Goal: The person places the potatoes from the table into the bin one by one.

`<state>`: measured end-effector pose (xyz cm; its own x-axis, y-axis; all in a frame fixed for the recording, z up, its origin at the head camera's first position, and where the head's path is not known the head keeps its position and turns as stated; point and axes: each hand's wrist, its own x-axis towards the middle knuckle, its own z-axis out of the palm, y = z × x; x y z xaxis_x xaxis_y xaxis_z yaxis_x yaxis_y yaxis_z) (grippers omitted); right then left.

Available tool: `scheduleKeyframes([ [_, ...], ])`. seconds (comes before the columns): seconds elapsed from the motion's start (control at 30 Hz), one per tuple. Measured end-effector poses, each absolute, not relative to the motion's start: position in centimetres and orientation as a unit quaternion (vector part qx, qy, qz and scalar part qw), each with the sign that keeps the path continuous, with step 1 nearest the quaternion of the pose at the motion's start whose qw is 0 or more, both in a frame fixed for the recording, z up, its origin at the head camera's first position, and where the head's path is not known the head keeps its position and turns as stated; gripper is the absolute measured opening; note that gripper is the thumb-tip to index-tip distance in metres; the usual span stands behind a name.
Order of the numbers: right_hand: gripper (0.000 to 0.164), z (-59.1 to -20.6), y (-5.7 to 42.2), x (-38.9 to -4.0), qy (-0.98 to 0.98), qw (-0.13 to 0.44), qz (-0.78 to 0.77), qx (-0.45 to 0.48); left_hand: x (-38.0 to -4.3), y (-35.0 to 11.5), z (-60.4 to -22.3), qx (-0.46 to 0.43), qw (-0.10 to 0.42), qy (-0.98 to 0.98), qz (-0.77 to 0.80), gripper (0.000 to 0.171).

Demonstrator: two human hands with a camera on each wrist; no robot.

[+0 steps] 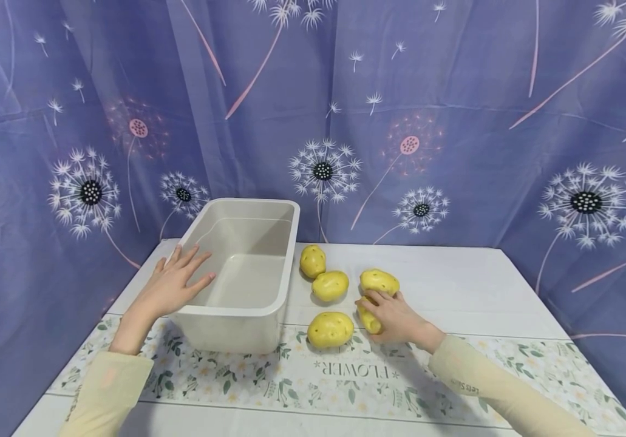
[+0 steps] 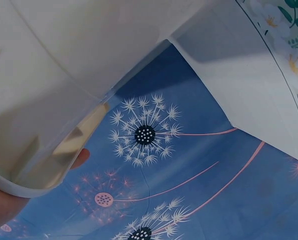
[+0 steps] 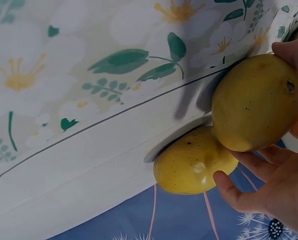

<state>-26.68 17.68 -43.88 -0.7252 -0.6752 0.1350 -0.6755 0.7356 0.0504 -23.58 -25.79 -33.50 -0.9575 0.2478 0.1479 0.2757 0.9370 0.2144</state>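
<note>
My right hand (image 1: 400, 320) grips a yellow potato (image 3: 258, 102) at the table, thumb on one side and fingers on the other; in the head view the hand partly hides it. Right behind lies a second potato (image 1: 379, 280), close to the fingertips. On the left, my left hand (image 1: 169, 286) rests across the near-left rim of a deep off-white plastic bin (image 1: 260, 311), its fingers spread and straight. The bin's inside shows no contents. In the left wrist view the bin's wall (image 2: 44, 65) covers most of that hand.
Between bin and right hand lie more potatoes: one (image 1: 330, 329) in front, one (image 1: 330, 286) in the middle and one (image 1: 313, 261) farther back. A floral cloth strip (image 1: 356, 388) crosses the white table (image 1: 444, 273). Purple dandelion curtains (image 1: 367, 121) enclose the back and sides.
</note>
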Motion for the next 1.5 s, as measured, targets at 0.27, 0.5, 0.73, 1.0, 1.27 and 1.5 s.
scheduleKeyframes([
  [0.27, 0.065, -43.9, 17.7, -26.7, -0.927, 0.071, 0.01, 0.367, -23.6, -25.8, -33.5, -0.134, 0.056, -0.982, -0.12, 0.063],
  [0.5, 0.065, -44.0, 17.8, -26.8, -0.927, 0.072, 0.01, 0.369, -23.6, -25.8, -33.6, -0.134, 0.061, -0.981, -0.123, 0.062],
  [0.73, 0.065, -43.7, 17.8, -26.7, -0.928, 0.068, 0.022, 0.366, -23.6, -25.8, -33.5, -0.134, 0.064, -0.982, -0.119, 0.062],
  [1.0, 0.066, -43.5, 18.0, -26.8, -0.928, 0.072, 0.029, 0.363, -23.5, -25.7, -33.4, -0.134, 0.064, -0.982, -0.12, 0.061],
  [1.27, 0.074, -42.7, 17.8, -26.8, -0.936, 0.047, 0.034, 0.346, -23.5, -25.6, -33.3, -0.133, 0.06, -0.982, -0.122, 0.063],
  [1.5, 0.076, -42.1, 17.7, -27.1, -0.932, 0.053, 0.016, 0.358, -23.4, -25.6, -33.3, -0.131, 0.059, -0.982, -0.125, 0.062],
])
